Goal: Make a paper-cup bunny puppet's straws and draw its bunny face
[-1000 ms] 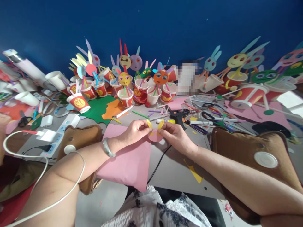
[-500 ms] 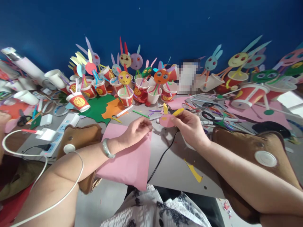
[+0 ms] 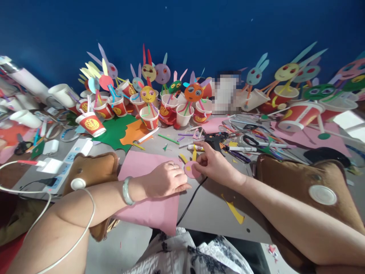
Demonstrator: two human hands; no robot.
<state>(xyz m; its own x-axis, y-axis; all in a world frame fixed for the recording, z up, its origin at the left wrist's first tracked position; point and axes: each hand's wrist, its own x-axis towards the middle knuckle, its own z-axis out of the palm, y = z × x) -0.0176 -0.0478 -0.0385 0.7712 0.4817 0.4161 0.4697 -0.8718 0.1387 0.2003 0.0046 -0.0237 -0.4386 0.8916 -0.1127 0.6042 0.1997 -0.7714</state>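
My right hand pinches the edge of a small pink paper disc between thumb and fingers. Two yellow paper ears stick up from the disc's top, and a yellow spot shows on its face. Palm down beside the disc, my left hand has its fingers loosely extended and holds nothing visible; its fingertips come close to the disc. Under that hand lies a sheet of pink paper. Just beyond my right hand rest a white marker and a black tool of unclear kind.
Paper cups with bunny-face figures line the back by the blue wall. Brown cushioned pouches lie under my forearms. A power strip with white cables sits left. Pens and scissors clutter the right; a yellow paper scrap lies nearer.
My right hand has brought the pink disc down and left, nearer to me. My left hand has moved down and turned palm down beside it. The view has shifted slightly.
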